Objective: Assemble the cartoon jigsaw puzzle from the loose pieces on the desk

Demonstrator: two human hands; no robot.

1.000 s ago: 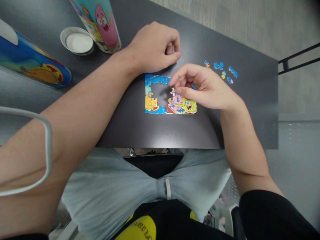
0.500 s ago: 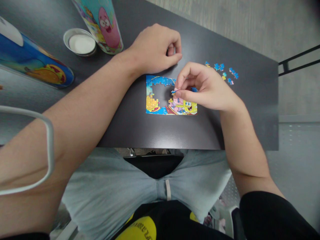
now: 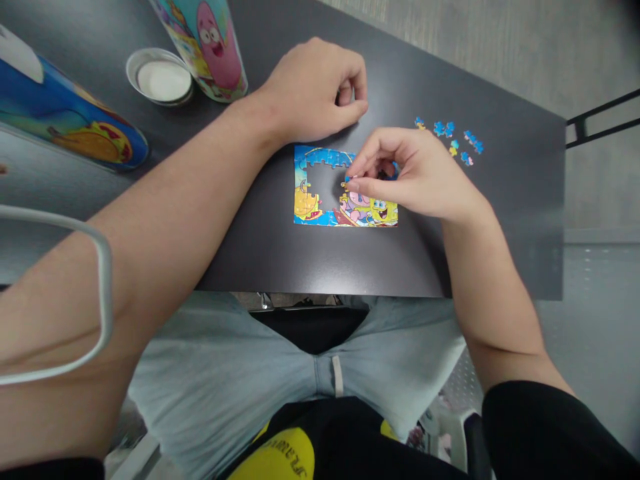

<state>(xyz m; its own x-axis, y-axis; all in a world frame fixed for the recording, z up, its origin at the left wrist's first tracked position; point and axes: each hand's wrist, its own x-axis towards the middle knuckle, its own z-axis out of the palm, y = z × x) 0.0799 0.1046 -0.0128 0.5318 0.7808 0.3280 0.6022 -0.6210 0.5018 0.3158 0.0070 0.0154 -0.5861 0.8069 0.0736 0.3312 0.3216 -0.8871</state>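
Observation:
A partly assembled jigsaw puzzle (image 3: 306, 215) of cartoon figures lies on the dark table, with an open gap in its middle and left part. At the right edge of that gap, my right hand (image 3: 407, 170) pinches a small puzzle piece (image 3: 349, 179) between thumb and forefinger; the fingertips cover most of it. The hand also hides the puzzle's upper right part. My left hand (image 3: 320, 93) rests on the table just above the puzzle, its fingers curled in loosely with nothing visible in them. Several loose puzzle pieces (image 3: 444, 129) are scattered beyond my right hand.
A cartoon-printed canister (image 3: 220, 50) stands at the back left beside a round metal lid (image 3: 163, 80). Another printed blue container (image 3: 75, 113) is farther left. A white cable (image 3: 106, 287) loops over my left forearm. The table (image 3: 525, 220) ends on the right near a black metal bar (image 3: 600, 130).
The pinched piece has turned and come lower against the gap's right edge, under my right fingertips. My left hand stays in place. The view has shifted slightly.

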